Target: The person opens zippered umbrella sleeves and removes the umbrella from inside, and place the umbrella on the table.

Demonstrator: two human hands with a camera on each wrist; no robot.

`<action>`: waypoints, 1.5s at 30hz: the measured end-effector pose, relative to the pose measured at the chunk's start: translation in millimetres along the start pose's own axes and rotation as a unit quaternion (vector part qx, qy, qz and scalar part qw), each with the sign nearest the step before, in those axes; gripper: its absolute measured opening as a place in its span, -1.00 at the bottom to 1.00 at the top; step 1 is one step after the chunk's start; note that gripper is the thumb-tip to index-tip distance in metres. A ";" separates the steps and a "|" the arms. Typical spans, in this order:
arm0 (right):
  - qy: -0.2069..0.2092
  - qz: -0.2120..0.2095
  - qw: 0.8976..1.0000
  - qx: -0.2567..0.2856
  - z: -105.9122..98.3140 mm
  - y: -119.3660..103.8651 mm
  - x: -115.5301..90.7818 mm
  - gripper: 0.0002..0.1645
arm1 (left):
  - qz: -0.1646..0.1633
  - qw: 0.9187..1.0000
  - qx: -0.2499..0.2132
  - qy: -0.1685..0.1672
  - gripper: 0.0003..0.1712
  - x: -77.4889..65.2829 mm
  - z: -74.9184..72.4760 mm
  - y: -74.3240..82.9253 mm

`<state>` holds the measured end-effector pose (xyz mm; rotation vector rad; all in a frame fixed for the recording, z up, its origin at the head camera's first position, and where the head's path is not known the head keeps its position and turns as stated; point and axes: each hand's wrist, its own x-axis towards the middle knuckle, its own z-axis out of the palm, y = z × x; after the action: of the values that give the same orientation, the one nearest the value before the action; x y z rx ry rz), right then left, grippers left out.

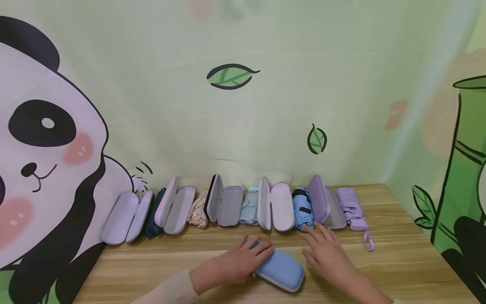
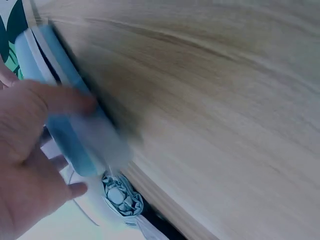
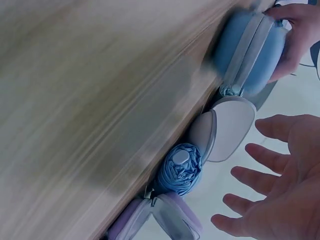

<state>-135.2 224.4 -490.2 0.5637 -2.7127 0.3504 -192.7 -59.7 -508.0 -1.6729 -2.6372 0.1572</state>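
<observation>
A blue hard case (image 1: 282, 270) with rounded ends lies on the table near the front. My left hand (image 1: 241, 259) grips its left end, fingers over the top and thumb along the side in the left wrist view. Two pale rims run along the case (image 2: 67, 145), with a dark line between them at one end. My right hand (image 1: 328, 255) is to the right of the case, apart from it, its fingers spread and holding nothing. Just beyond those fingertips is a rolled blue umbrella (image 1: 302, 207), beside an open purple case (image 1: 318, 198).
Along the wall stands a row of open hard cases, among them a lavender one (image 1: 117, 219), alternating with folded umbrellas. These include a beige umbrella (image 1: 199, 211), a pale green one (image 1: 249, 207) and a purple one (image 1: 351, 207) with a wrist loop. A panda-print cloth (image 1: 265, 126) hangs behind.
</observation>
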 end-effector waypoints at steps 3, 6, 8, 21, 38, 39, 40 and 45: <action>0.000 -0.002 1.000 -0.002 -0.2 0.0 0.0 -0.49 | -0.011 0.999 0.031 0.010 0.02 -1.8 -4.2 5.3; -0.002 -0.006 1.000 -0.005 1.2 0.1 0.0 -0.50 | -0.055 0.998 0.033 0.006 -0.03 -2.2 -12.6 20.3; -0.003 -0.007 1.000 -0.004 1.2 -0.8 0.4 -0.50 | -0.099 0.995 0.005 -0.007 -0.13 -0.3 -19.8 34.8; -0.004 -0.007 1.000 0.011 2.2 -6.7 4.3 -0.53 | -0.134 0.981 -0.118 -0.077 -0.18 10.3 -12.2 65.5; -0.027 0.009 0.999 0.034 0.7 -12.7 8.0 -0.56 | -0.077 0.991 -0.106 0.004 -0.17 9.8 3.4 43.3; -0.028 0.009 0.999 0.033 0.7 -13.2 7.9 -0.56 | -0.076 0.992 -0.105 0.005 -0.17 9.9 3.9 42.8; -0.030 0.010 0.999 0.034 0.7 -13.8 7.9 -0.56 | -0.075 0.992 -0.105 0.004 -0.16 10.1 4.3 42.4; -0.030 0.002 0.999 0.038 2.0 -16.4 7.2 -0.56 | -0.072 0.992 -0.108 0.001 -0.16 6.6 5.3 41.2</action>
<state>-135.0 206.7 -486.5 0.5985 -2.7689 0.4474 -158.8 -36.8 -517.4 -1.5218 -2.8491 -0.1373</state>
